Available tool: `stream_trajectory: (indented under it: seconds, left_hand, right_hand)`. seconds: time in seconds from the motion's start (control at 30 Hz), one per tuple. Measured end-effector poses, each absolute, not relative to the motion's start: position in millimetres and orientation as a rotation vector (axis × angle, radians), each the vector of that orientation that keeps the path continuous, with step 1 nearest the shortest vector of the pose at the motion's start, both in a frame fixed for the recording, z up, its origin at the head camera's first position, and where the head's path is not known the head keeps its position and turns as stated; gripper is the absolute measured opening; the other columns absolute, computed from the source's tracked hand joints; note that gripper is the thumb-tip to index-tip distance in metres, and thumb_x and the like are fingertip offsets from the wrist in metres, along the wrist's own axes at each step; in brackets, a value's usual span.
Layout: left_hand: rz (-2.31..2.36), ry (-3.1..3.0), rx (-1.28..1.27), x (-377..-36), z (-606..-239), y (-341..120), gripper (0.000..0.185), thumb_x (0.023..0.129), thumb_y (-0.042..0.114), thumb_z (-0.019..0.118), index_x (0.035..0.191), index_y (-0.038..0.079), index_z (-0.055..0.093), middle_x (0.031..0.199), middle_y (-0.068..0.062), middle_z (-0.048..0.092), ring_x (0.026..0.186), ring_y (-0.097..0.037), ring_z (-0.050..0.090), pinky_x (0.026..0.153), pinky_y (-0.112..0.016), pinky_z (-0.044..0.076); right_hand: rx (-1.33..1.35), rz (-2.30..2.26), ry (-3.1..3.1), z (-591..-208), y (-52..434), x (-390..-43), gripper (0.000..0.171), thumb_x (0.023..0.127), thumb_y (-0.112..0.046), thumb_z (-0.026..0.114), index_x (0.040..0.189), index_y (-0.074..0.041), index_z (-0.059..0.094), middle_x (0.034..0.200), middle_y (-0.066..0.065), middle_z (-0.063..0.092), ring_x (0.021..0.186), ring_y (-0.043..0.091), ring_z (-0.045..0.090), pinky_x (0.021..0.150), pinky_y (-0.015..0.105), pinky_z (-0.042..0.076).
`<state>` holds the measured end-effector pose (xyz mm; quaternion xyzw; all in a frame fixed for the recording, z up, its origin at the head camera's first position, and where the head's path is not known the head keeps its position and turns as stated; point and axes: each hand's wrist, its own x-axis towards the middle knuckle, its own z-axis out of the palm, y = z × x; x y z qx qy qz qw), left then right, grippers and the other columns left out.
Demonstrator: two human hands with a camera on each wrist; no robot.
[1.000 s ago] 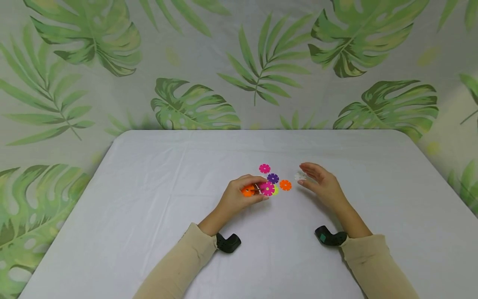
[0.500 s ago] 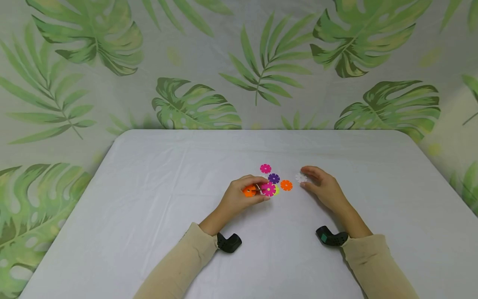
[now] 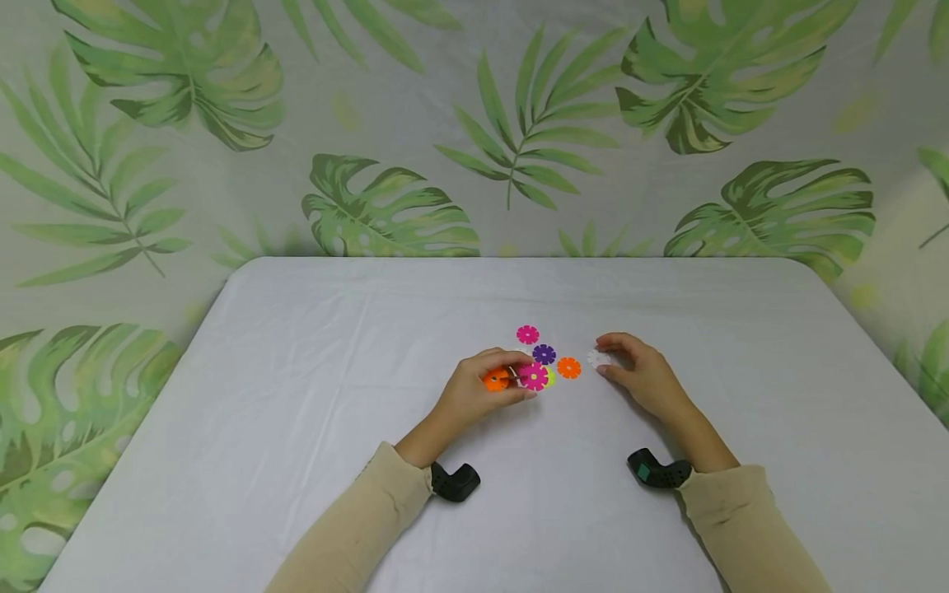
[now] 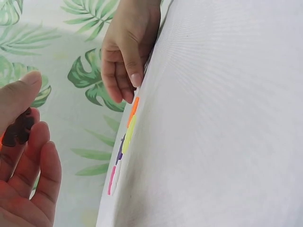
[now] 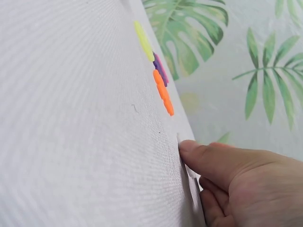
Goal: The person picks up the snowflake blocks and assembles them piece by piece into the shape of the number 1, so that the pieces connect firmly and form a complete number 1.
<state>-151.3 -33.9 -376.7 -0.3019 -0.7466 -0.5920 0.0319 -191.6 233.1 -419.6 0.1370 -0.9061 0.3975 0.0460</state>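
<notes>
In the head view my left hand [image 3: 482, 383] holds joined plastic snowflake discs, an orange disc [image 3: 495, 379] and a pink disc [image 3: 534, 376] among them. A dark piece [image 4: 19, 128] shows between the thumb and fingers in the left wrist view. To the right, my right hand [image 3: 641, 366] pinches a white snowflake disc [image 3: 596, 358] at the tabletop, thumb at its near edge. Between the hands lie a loose orange disc [image 3: 569, 367], a purple disc [image 3: 544, 354] and a yellow disc [image 3: 550, 377] partly hidden behind the held pink one. Farther back lies another pink disc [image 3: 528, 334].
A white cloth covers the table [image 3: 356, 329]. Behind it hangs a leaf-patterned backdrop [image 3: 519, 148]. In the left wrist view another white disc [image 4: 117, 176] lies near the loose pink one. Each wrist wears a black camera [image 3: 455, 483].
My right hand's fingers have come down and drawn together around the white disc, which has shifted slightly toward me. My left hand keeps its hold on the joined discs.
</notes>
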Motion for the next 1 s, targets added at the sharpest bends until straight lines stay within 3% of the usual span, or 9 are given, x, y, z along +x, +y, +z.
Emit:
stream_trajectory:
  seconds: [0.23, 0.53, 0.73, 0.9, 1.0]
  left_hand:
    - [-1.808, -2.297, -0.947, -152.7, -378.2, -34.0, 0.031, 0.068, 0.014, 0.067, 0.097, 0.009, 0.059, 0.084, 0.002, 0.056, 0.076, -0.011, 0.052, 0.067, -0.021, 0.045]
    - [-1.798, -2.323, -0.920, -149.9, -373.7, -33.7, 0.031, 0.067, 0.006, 0.067, 0.097, 0.003, 0.058, 0.084, -0.004, 0.056, 0.076, -0.017, 0.052, 0.067, -0.020, 0.044]
    - [-1.797, -2.335, -0.903, -148.7, -372.2, -33.6, 0.031, 0.067, 0.007, 0.067, 0.097, 0.004, 0.058, 0.084, -0.003, 0.056, 0.076, -0.017, 0.052, 0.068, -0.020, 0.044]
    - [-1.794, -2.315, -0.915, -159.8, -392.3, -33.1, 0.032, 0.067, 0.020, 0.068, 0.098, 0.014, 0.059, 0.084, 0.005, 0.056, 0.076, -0.009, 0.052, 0.067, -0.021, 0.044]
    - [-1.786, -2.312, -0.931, -162.1, -395.9, -33.5, 0.033, 0.067, 0.022, 0.068, 0.098, 0.015, 0.059, 0.085, 0.006, 0.055, 0.076, -0.007, 0.051, 0.067, -0.021, 0.044]
  right_hand:
    - [0.460, 1.162, -2.855, -416.5, 234.0, -190.8, 0.045, 0.075, -0.022, 0.061, 0.116, -0.010, 0.044, 0.115, 0.007, 0.045, 0.112, 0.025, 0.033, 0.091, 0.044, 0.024]
    - [0.488, 1.151, -2.860, -417.7, 235.5, -192.2, 0.036, 0.074, -0.023, 0.061, 0.106, -0.008, 0.052, 0.115, 0.008, 0.041, 0.110, 0.026, 0.034, 0.091, 0.044, 0.025]
    - [0.445, 1.176, -2.841, -418.3, 234.8, -191.0, 0.034, 0.073, -0.024, 0.062, 0.102, -0.011, 0.049, 0.109, 0.008, 0.045, 0.105, 0.025, 0.038, 0.089, 0.043, 0.028]
    - [0.434, 1.182, -2.791, -418.8, 233.7, -188.8, 0.033, 0.072, -0.024, 0.063, 0.101, -0.016, 0.050, 0.098, 0.004, 0.052, 0.093, 0.020, 0.046, 0.083, 0.040, 0.035]
    - [0.442, 1.206, -2.749, -419.0, 232.3, -188.0, 0.030, 0.072, -0.021, 0.063, 0.100, -0.015, 0.052, 0.092, 0.001, 0.053, 0.085, 0.015, 0.047, 0.078, 0.034, 0.040]
